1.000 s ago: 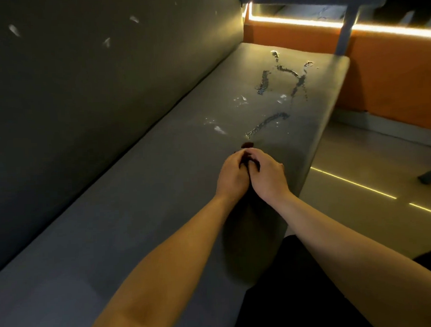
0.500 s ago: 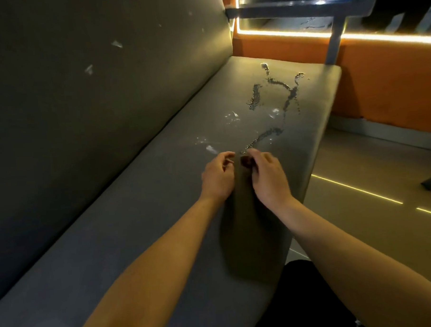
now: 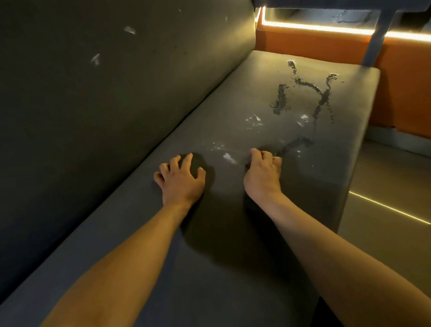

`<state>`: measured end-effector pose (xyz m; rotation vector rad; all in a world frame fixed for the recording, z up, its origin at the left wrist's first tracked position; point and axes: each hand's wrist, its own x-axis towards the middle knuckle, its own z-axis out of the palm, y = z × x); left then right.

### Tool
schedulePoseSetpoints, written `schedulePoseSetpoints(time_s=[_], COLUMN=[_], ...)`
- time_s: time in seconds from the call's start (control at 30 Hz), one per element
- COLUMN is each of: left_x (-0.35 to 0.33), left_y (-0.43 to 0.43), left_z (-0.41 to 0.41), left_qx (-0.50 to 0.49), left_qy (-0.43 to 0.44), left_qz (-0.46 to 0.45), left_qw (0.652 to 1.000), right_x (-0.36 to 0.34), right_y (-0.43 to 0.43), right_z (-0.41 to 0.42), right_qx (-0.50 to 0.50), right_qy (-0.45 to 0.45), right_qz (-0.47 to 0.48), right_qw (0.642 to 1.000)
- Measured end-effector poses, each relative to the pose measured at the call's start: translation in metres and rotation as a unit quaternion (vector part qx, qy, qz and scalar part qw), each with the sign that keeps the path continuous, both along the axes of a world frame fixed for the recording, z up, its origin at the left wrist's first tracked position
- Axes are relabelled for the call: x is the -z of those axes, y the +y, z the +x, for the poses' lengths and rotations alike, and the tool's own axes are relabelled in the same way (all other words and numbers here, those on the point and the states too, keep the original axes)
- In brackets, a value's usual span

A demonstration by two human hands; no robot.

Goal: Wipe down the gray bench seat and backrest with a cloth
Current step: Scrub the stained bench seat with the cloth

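Gray seat [image 3: 114,254] has dark streaks [image 3: 280,98] and white flecks [image 3: 230,158] up ahead, orange wall [image 3: 408,85] behind. Cloth [image 3: 225,190] lies flat between the hands: left hand [image 3: 182,181] splayed, pressing it, right hand [image 3: 262,177] curled, pinching its edge.

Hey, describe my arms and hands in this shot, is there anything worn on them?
Both arms are bare as far as the view reaches, with no sleeves in sight. The left hand and right hand are bare too: no gloves, and no ring, watch or bracelet that I can make out.
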<state>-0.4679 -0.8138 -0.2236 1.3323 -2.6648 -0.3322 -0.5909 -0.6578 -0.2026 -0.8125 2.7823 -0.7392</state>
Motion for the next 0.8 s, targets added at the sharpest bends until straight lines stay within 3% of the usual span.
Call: schedulePoseSetpoints(time_s=[0.2, 0.33, 0.43, 0.53, 0.7, 0.8], left_x=[0.009, 0.008, 0.006, 0.005, 0.005, 0.005], left_y=[0.001, 0.000, 0.001, 0.002, 0.003, 0.004], left_z=[-0.001, 0.001, 0.001, 0.000, -0.002, -0.002], left_qx=[0.007, 0.013, 0.006, 0.001, -0.007, -0.004], left_qy=[0.013, 0.013, 0.019, 0.024, 0.021, 0.019], left_qz=[-0.007, 0.008, 0.021, 0.025, 0.025, 0.024], left_qw=[1.000, 1.000, 1.000, 0.999, 0.999, 1.000], right_x=[-0.003, -0.002, 0.004, 0.003, -0.002, -0.001], right_y=[-0.075, -0.069, -0.039, -0.011, -0.007, -0.020], right_z=[0.010, 0.005, -0.013, -0.024, -0.012, 0.001], right_qx=[-0.104, -0.147, -0.070, -0.010, -0.073, -0.052], right_qy=[-0.065, -0.073, 0.023, 0.057, -0.050, -0.030], right_qz=[-0.091, -0.134, -0.084, -0.030, 0.042, 0.001], right_qw=[0.988, 0.977, 0.994, 0.998, 0.995, 0.998])
